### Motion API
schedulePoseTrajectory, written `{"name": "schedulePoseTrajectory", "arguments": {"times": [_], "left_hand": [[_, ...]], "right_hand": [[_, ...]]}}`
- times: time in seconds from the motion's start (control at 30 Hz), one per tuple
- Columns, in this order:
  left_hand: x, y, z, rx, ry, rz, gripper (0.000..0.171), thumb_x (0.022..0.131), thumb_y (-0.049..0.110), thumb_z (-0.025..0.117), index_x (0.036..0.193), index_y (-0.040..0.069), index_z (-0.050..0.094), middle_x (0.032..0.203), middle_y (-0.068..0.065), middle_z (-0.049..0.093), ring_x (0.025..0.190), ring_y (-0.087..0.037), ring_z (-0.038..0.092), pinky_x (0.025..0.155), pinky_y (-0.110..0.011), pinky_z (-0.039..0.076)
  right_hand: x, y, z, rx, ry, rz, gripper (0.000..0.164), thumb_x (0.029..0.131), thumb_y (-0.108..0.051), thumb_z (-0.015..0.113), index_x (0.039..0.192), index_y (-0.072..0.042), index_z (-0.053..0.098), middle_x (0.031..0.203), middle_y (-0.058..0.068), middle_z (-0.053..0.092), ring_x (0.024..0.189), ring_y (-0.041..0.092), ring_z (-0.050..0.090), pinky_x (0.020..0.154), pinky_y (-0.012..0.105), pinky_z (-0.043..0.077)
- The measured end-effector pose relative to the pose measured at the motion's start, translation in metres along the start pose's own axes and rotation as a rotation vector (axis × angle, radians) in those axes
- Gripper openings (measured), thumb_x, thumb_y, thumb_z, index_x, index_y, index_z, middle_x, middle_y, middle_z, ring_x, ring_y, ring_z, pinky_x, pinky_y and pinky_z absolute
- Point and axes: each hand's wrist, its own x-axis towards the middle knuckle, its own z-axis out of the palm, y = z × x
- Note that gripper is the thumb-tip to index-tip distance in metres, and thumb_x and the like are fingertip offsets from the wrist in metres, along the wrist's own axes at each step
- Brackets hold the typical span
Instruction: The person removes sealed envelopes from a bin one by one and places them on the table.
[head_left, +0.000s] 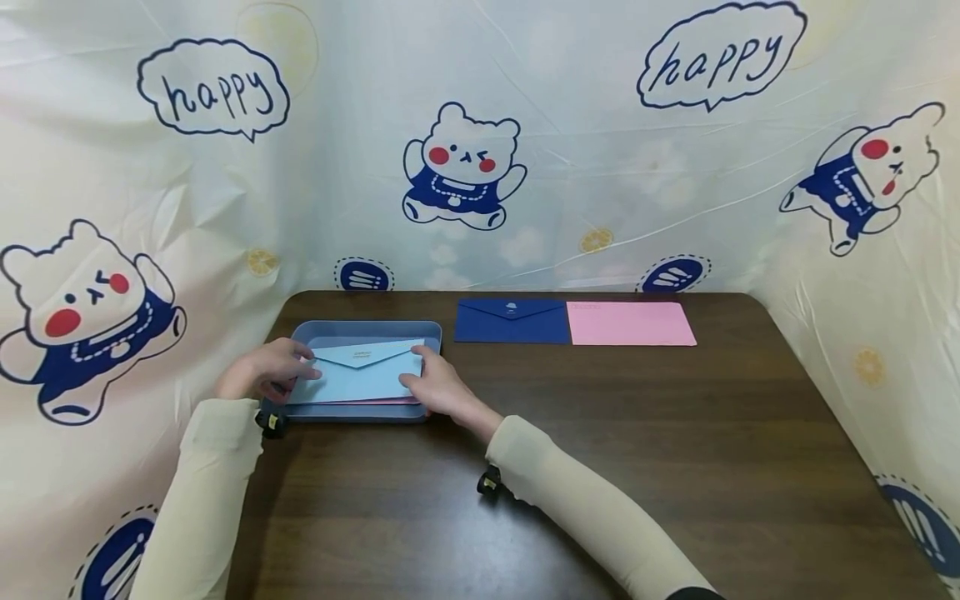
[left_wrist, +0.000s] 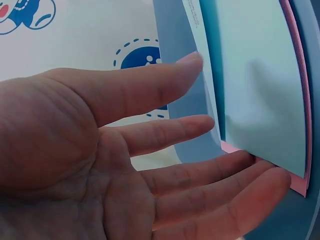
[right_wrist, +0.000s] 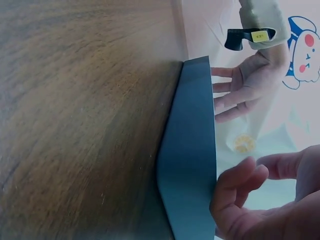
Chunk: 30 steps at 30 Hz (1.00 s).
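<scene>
In the head view, a light blue envelope (head_left: 360,379) with a pointed flap lies over a pink-edged sheet or envelope (head_left: 390,401) in a blue-grey tray (head_left: 352,413). My right hand (head_left: 442,385) holds the envelope's right end, thumb over its face and a finger at its far corner. At the other end is my left hand (head_left: 273,369), its fingers mostly straight. The left wrist view shows these fingers (left_wrist: 220,172) touching the lower end of the stack. Close to the tray wall (right_wrist: 192,145), the right fingers (right_wrist: 237,187) look curled; their contact is partly hidden.
A dark blue envelope (head_left: 512,323) and a pink envelope (head_left: 632,323) lie side by side along the back of the brown wooden table (head_left: 600,433). Behind them hangs a printed curtain (head_left: 570,167), which also lines both sides.
</scene>
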Motion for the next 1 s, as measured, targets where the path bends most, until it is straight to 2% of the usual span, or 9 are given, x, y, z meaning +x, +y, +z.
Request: {"name": "schedulePoseTrajectory", "arguments": {"times": [0.1,0.2,0.33,0.57,0.67,0.77,0.83,0.93,1.0], "left_hand": [[-0.0002,-0.0008,0.0022,0.000,0.020,0.022,0.070,0.100,0.015,0.072,0.152,-0.016,0.036,0.096,-0.022,0.054,0.082,-0.033,0.061,0.074,-0.045,0.062],[0.0005,-0.0028,0.0039,0.004,0.049,0.047,0.071,0.096,0.010,0.075,0.150,-0.017,0.038,0.086,-0.017,0.055,0.072,-0.029,0.063,0.072,-0.044,0.062],[0.0009,-0.0048,0.0046,0.012,0.090,0.057,0.071,0.092,0.005,0.078,0.148,-0.017,0.041,0.087,-0.020,0.056,0.065,-0.027,0.065,0.069,-0.042,0.061],[-0.0009,-0.0024,0.0048,0.157,0.188,0.088,0.075,0.084,0.012,0.086,0.144,-0.014,0.049,0.131,-0.039,0.050,0.082,-0.029,0.063,0.067,-0.038,0.057],[-0.0013,-0.0013,0.0046,0.206,0.208,0.096,0.077,0.082,0.014,0.087,0.144,-0.013,0.049,0.138,-0.042,0.048,0.080,-0.029,0.067,0.073,-0.042,0.055],[-0.0016,0.0006,0.0047,0.203,0.208,0.090,0.077,0.083,0.013,0.086,0.145,-0.012,0.048,0.143,-0.043,0.045,0.077,-0.027,0.070,0.078,-0.044,0.056],[-0.0009,0.0007,0.0043,0.184,0.201,0.083,0.076,0.083,0.011,0.085,0.145,-0.013,0.047,0.144,-0.044,0.043,0.078,-0.027,0.070,0.077,-0.043,0.057],[-0.0013,0.0021,0.0048,0.153,0.193,0.067,0.075,0.084,0.008,0.084,0.145,-0.014,0.047,0.141,-0.043,0.045,0.079,-0.028,0.071,0.071,-0.040,0.059],[-0.0006,0.0018,0.0050,0.145,0.193,0.061,0.073,0.084,0.008,0.083,0.144,-0.015,0.046,0.135,-0.042,0.050,0.080,-0.028,0.071,0.070,-0.039,0.059]], "right_hand": [[0.0020,0.0012,-0.0010,-0.025,0.056,-0.038,0.056,0.104,-0.018,0.062,0.156,-0.005,0.047,0.087,0.010,0.058,0.059,0.019,0.053,0.061,0.031,0.048],[0.0028,0.0021,-0.0019,-0.044,0.090,-0.056,0.054,0.104,-0.018,0.062,0.154,-0.004,0.049,0.115,0.016,0.063,0.088,0.020,0.058,0.083,0.033,0.049],[0.0033,0.0031,-0.0031,-0.031,0.096,-0.048,0.054,0.103,-0.018,0.061,0.155,-0.004,0.050,0.150,0.019,0.053,0.120,0.027,0.055,0.103,0.041,0.046],[0.0029,0.0051,-0.0036,-0.017,0.103,-0.052,0.056,0.104,-0.018,0.062,0.156,-0.003,0.047,0.142,0.021,0.055,0.121,0.031,0.055,0.102,0.047,0.047],[0.0031,0.0066,-0.0028,0.018,0.118,-0.039,0.060,0.104,-0.019,0.061,0.158,-0.003,0.043,0.145,0.021,0.054,0.127,0.031,0.055,0.104,0.048,0.047],[0.0034,0.0074,-0.0017,0.073,0.146,0.000,0.063,0.105,-0.018,0.061,0.161,-0.003,0.037,0.147,0.021,0.053,0.117,0.027,0.060,0.095,0.044,0.052],[0.0042,0.0078,-0.0012,0.125,0.162,0.025,0.063,0.106,-0.017,0.059,0.162,-0.003,0.035,0.146,0.019,0.054,0.094,0.022,0.064,0.080,0.039,0.055],[0.0049,0.0065,-0.0016,0.214,0.176,0.049,0.060,0.108,-0.012,0.056,0.163,-0.002,0.034,0.145,0.018,0.054,0.062,0.017,0.052,0.060,0.033,0.051],[0.0051,0.0052,-0.0024,0.269,0.182,0.058,0.059,0.108,-0.010,0.054,0.163,-0.001,0.034,0.144,0.018,0.054,0.053,0.015,0.044,0.056,0.032,0.048]]}}
